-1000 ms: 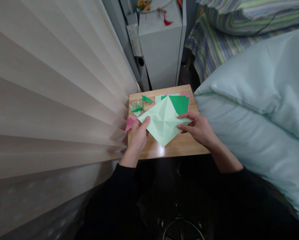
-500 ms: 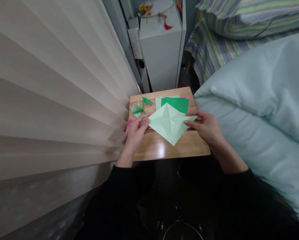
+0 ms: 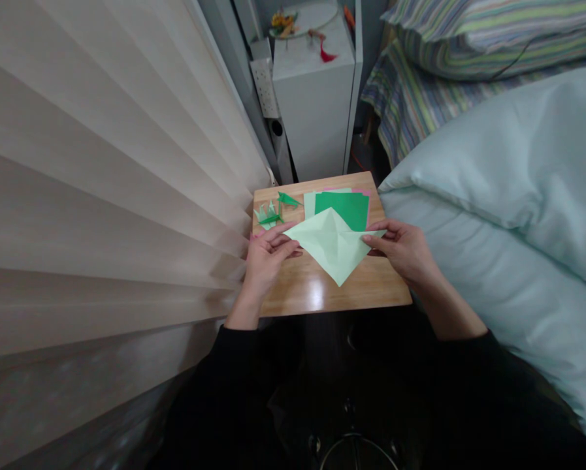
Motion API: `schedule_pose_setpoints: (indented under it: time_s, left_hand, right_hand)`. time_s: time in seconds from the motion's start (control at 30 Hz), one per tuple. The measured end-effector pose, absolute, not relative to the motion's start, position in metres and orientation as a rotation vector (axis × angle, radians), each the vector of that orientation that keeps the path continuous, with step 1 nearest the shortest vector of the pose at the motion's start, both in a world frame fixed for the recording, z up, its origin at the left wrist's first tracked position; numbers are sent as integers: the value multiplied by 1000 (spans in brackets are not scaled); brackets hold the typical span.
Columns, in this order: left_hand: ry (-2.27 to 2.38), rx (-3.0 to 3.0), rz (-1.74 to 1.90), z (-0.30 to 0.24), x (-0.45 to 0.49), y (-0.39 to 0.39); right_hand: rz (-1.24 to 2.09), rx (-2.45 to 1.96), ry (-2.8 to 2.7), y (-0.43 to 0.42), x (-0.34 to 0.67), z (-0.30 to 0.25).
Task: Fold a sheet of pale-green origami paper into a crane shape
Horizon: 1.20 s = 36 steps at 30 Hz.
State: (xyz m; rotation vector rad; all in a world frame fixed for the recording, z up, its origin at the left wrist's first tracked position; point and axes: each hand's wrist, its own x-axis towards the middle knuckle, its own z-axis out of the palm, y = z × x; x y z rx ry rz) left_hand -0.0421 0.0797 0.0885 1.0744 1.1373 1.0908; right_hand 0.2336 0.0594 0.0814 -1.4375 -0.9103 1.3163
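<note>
Dim, soft light over my surface (image 3: 371, 287), 1 white glare spot, near-black shadow below, fine detail slightly blurred.

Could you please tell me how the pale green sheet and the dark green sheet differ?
The pale green sheet is lighter and visibly creased; the dark green sheet is deeper in colour, and its visible part looks uncreased. The right hand grips the pale green sheet near a corner, while the dark green sheet lies on the paper stack. Both are thin sheets.

The sheet (image 3: 334, 247) is over the table (image 3: 293, 295); paper stack (image 3: 345, 205) behind; paper figures (image 3: 272, 219) left; cabinet (image 3: 317, 124) beyond.
</note>
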Motion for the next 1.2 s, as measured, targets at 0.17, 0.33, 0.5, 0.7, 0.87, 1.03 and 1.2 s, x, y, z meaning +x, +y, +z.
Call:
schedule_pose_setpoints:
  time_s: [0.17, 0.33, 0.5, 0.7, 0.87, 1.03, 1.2]
  left_hand:
    - [1210, 999, 1126, 89, -41, 81]
    - [1258, 925, 1155, 88, -37, 81]
    - [1180, 768, 1207, 90, -37, 81]
    - [917, 752, 1148, 91, -29, 76]
    - [928, 818, 1138, 85, -19, 71]
    - [1026, 829, 1160, 83, -17, 72]
    - [1126, 924, 1287, 74, -18, 75]
  right_hand:
    - [1227, -1435, -1024, 59, 232, 84]
    - [1099, -1473, -1150, 59, 232, 85]
    - [1081, -1486, -1048, 61, 234, 81]
    - [1184, -1391, -858, 61, 229, 79]
    - [1299, -1340, -829, 57, 223, 76]
    - [1418, -1344, -865, 54, 215, 70]
    - [1539, -1284, -757, 48, 200, 76]
